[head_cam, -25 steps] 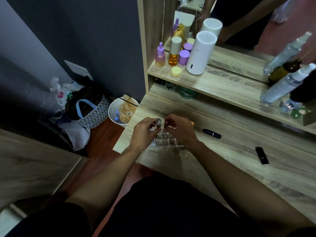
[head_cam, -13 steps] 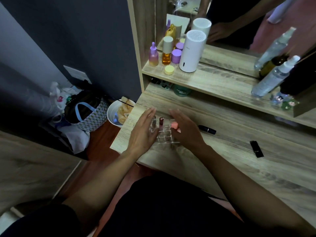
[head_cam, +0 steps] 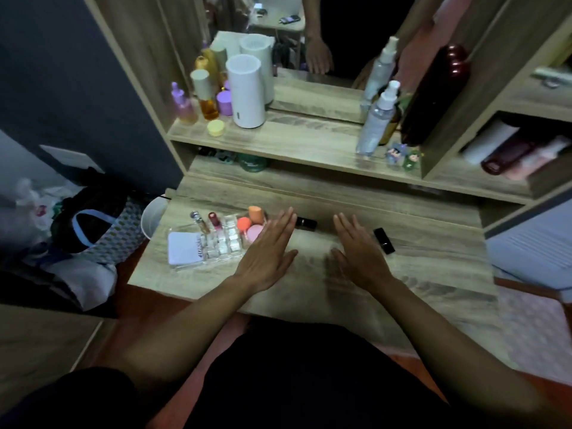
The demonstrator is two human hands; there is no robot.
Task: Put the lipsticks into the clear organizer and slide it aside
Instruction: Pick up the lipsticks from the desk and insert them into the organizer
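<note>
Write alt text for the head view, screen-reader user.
Two open hands, left hand and right hand, hover flat over a wooden vanity. Left of them sits a clear organizer holding two lipsticks and sponges; two black lipsticks lie loose nearby.

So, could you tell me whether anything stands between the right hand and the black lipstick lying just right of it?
Nothing visible does. The right hand, open and flat, lies close beside the black lipstick, with only bare desk between them.
</note>
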